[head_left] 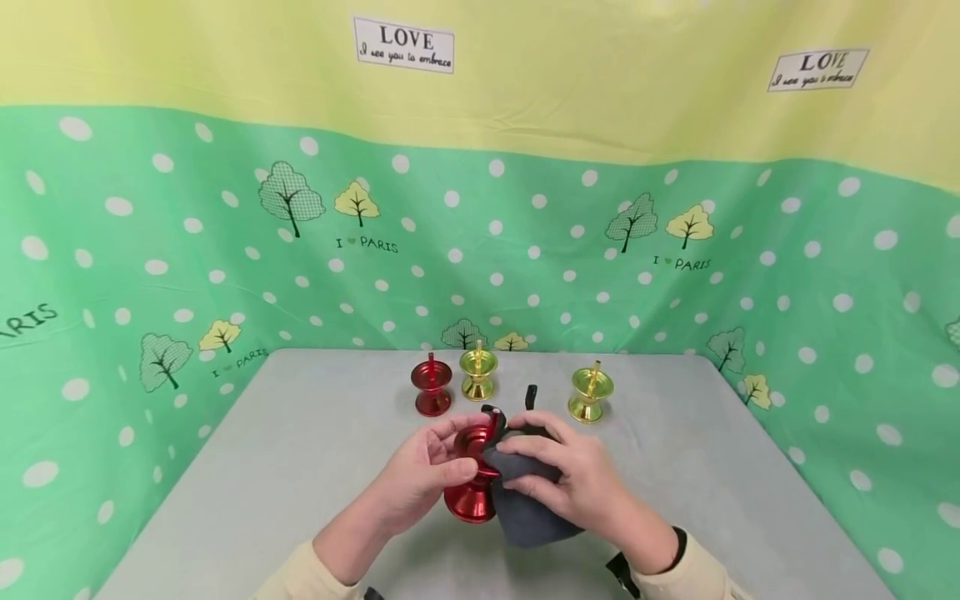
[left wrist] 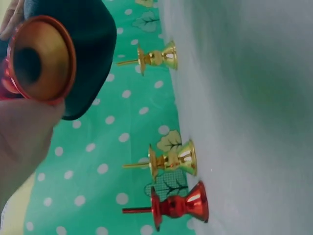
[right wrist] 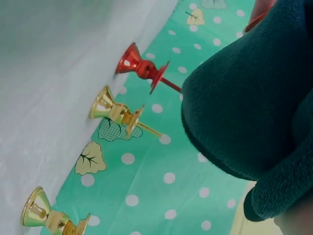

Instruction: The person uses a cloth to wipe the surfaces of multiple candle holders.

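Note:
My left hand (head_left: 423, 471) grips a shiny red candle holder (head_left: 470, 498), which has a dish, a centre spike and a flared base. It is raised off the table, and the left wrist view shows the underside of its base (left wrist: 57, 73). My right hand (head_left: 581, 475) pinches a dark grey cloth (head_left: 528, 517) against the dish's right side, near the spike. The cloth (right wrist: 239, 98) hangs down beside the holder and hides part of it. In the right wrist view it covers nearly all of the held holder.
Behind the hands, another red candle holder (head_left: 432, 402) stands upright beside a gold one (head_left: 477, 387). A second gold holder (head_left: 587, 406) stands farther right. All rest on the grey-covered table (head_left: 285, 450). A green and yellow printed curtain (head_left: 525, 225) encloses the back and sides.

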Demonstrator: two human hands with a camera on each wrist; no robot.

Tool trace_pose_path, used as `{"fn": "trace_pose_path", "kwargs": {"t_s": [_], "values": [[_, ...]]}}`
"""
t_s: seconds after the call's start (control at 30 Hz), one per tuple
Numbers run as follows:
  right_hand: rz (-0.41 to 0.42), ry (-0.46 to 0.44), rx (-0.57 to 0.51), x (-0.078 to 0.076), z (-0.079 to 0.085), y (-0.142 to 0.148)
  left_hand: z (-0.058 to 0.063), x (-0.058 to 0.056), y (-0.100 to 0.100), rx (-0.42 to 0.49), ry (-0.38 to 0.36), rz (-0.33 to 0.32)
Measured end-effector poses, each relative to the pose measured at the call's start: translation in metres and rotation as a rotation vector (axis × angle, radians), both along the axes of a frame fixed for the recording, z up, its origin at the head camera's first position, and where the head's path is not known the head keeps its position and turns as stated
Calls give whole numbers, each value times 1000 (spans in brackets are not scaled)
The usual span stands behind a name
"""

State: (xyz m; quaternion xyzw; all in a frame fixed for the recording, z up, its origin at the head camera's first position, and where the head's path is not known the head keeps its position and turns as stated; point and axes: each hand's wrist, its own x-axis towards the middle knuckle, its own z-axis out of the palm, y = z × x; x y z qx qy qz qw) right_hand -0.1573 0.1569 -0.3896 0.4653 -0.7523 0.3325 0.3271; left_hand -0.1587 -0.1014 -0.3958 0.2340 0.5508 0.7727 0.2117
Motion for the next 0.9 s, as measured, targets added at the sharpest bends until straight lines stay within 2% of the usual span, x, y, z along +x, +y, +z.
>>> {"fn": "trace_pose_path", "kwargs": {"t_s": [0.1,0.2,0.27,0.47,0.53,0.63,0.73,0.9], "values": [[-21,54,-17,0,0,-1,-2,-1,2,18,3,-24],[-94,150,-20,1,0,-4,-2,-1,6,-52,3,28],[-173,218,-23,2,-1,-7,-1,0,9,-128,3,112],[-452,370,25,6,1,-21,3,8,23,-337,3,418],[-508,423,56,9,2,-27,4,11,27,-378,38,481],[-538,459,73,13,2,-37,4,15,29,-391,96,550],[-533,439,72,16,3,-42,3,15,27,-360,118,570],[-510,412,68,18,4,-44,-2,15,22,-314,116,551]]}}
